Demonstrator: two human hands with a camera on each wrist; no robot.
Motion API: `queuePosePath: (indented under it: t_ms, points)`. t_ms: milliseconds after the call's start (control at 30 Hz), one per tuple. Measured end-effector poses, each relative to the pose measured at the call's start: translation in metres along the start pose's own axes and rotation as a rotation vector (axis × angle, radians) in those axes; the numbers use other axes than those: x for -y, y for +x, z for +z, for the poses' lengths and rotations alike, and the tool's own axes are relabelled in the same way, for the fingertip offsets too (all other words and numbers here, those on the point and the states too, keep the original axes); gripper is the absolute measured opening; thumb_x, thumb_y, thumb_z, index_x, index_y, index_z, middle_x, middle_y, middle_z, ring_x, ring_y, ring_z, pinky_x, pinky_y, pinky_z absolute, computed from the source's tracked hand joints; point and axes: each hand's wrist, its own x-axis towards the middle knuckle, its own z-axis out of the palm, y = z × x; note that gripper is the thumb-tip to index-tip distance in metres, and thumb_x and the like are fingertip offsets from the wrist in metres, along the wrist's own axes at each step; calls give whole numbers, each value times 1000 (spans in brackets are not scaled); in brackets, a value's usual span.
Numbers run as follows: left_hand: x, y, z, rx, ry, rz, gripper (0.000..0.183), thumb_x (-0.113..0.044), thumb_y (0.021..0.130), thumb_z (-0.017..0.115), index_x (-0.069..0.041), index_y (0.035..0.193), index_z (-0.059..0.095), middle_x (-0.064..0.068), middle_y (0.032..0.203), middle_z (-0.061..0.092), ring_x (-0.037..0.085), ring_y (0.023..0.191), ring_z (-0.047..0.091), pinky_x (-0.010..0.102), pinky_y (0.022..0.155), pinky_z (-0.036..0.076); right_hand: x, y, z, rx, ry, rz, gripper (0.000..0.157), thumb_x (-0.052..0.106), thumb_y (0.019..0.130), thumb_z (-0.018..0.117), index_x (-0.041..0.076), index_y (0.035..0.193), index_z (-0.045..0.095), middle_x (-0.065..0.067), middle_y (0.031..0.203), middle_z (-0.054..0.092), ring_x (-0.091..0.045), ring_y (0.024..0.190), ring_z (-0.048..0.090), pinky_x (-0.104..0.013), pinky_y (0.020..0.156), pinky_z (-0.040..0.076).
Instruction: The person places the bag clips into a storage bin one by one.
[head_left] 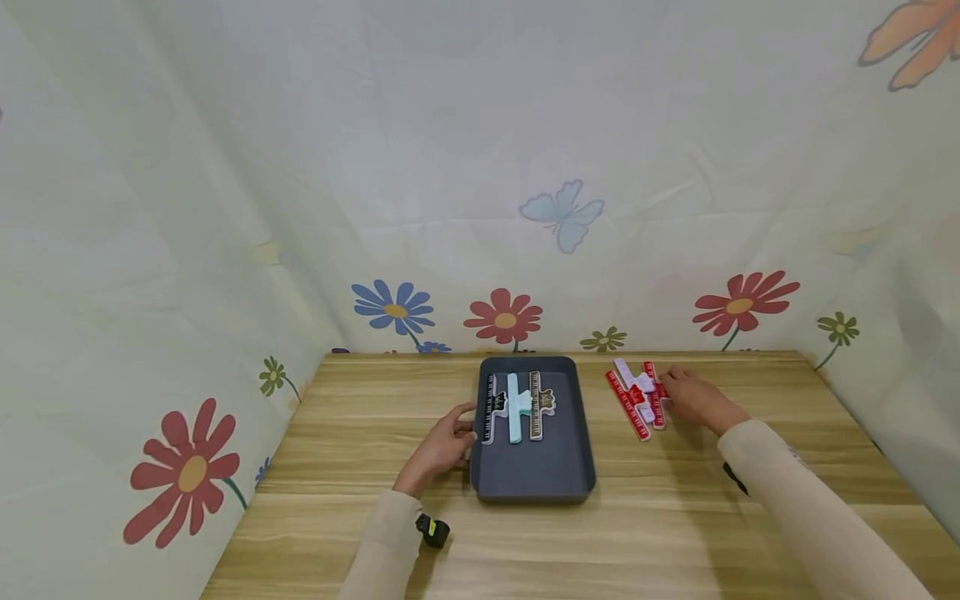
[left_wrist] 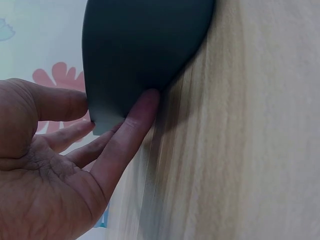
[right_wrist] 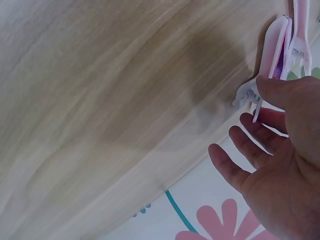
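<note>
In the head view a dark grey tray lies on the table. My left hand holds it by its left side, fingers against the outer wall in the left wrist view. Inside lie three long clips side by side: a black one, a light blue one and a brown one. Right of the tray, a red clip and a lilac clip overlap. My right hand pinches another red clip between thumb and finger, at its lever in the right wrist view.
The wood-grained table ends at a pale cloth backdrop printed with flowers and a butterfly. This cloth also hangs along both sides. A black wrist strap with a small device sits on the left sleeve.
</note>
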Motion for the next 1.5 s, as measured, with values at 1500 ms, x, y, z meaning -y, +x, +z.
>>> queuePosePath:
  t_ms: [1500]
  points:
    - [-2, -3, 1, 8, -14, 13, 56, -1, 99, 46, -10, 153, 31, 31, 138, 51, 33, 103, 65, 39, 63, 60, -6, -26, -3, -143, -93, -94, 36, 8, 94, 61, -15, 120, 52, -32, 115, 55, -48, 109, 55, -58, 93, 50]
